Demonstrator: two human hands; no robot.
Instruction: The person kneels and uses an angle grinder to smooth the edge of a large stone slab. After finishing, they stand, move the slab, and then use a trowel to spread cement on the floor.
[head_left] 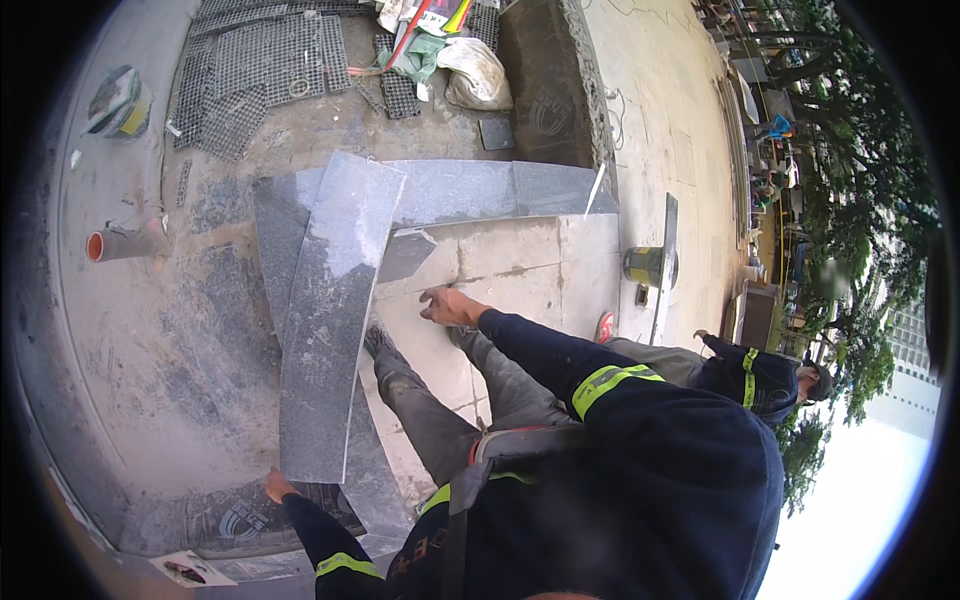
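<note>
A long grey stone slab [335,300], pale and dusty at its far end, lies across other slabs in front of me. My left hand [278,486] is at its near left corner, with the fingers closed at the edge; the fingertips are partly hidden. My right hand [452,306] reaches out over the pale floor tiles [510,250] with nothing in it, fingers bent and apart. Nearest to it is a broken-ended grey stone piece [404,256] beside the long slab. A row of grey edging slabs [455,190] runs along the far side of the tiles.
Black plastic grid mats [270,60] and a dirty white sack [475,75] lie at the back. On the left are an orange pipe end [97,246] and a bucket [122,103]. Another bucket [645,265] and a co-worker [760,380] are to the right.
</note>
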